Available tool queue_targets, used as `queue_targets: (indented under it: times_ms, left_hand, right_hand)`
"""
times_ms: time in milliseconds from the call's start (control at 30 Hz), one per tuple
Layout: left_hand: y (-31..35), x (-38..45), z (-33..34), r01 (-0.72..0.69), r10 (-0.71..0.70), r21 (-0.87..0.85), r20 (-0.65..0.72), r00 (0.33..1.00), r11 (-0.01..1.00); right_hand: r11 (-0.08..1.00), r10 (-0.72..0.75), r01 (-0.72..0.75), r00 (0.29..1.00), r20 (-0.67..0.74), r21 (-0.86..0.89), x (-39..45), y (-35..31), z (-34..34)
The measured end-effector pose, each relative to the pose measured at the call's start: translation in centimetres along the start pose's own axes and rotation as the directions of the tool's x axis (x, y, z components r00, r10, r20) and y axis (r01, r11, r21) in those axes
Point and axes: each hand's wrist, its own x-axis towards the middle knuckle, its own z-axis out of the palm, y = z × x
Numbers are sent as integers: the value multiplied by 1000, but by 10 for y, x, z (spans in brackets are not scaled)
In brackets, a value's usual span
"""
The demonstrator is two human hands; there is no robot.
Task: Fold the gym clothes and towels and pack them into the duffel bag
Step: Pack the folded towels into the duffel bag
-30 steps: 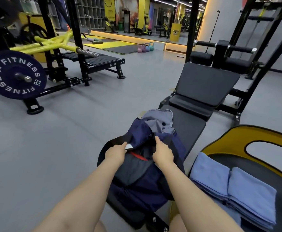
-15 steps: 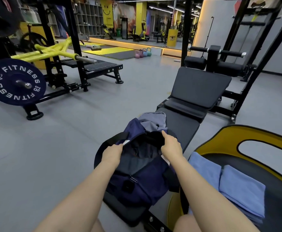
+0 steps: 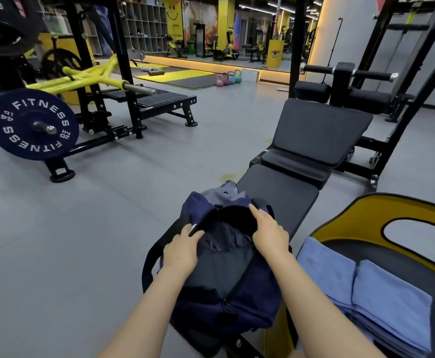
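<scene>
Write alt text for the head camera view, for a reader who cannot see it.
A person's left hand and right hand hold open the mouth of a navy fabric duffel bag lying on a black padded gym bench. Two folded light-blue towels sit side by side to the right, and a grey garment lies just beyond the bag.

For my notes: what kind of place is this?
A gym, most likely: a weight plate marked FITNESS, coloured kettlebells on the floor, and a padded bench holding the duffel bag.
</scene>
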Motion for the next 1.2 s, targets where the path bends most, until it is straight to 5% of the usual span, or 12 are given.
queue_targets:
  times_ms: [367,567,800,1000,1200]
  left_hand:
    - [3,55,7,18,-26,-182,-39,999,983]
    - [2,66,5,13,-30,-227,-68,997,974]
    - [11,65,-2,32,-52,-212,-87,995,977]
    - [10,63,-12,16,-51,-256,-131,990,966]
    - [12,62,-4,-50,41,-191,-47,998,980]
  right_hand:
    - [978,-13,26,998,63,-209,45,3,46]
    - [927,-167,131,983,-75,-351,82,-13,41]
    - [829,-234,296,954,188,-475,146,-31,45]
    - [834,-315,280,949,6,-475,171,-49,35]
    - [953,-169,87,948,-271,-291,194,-39,12]
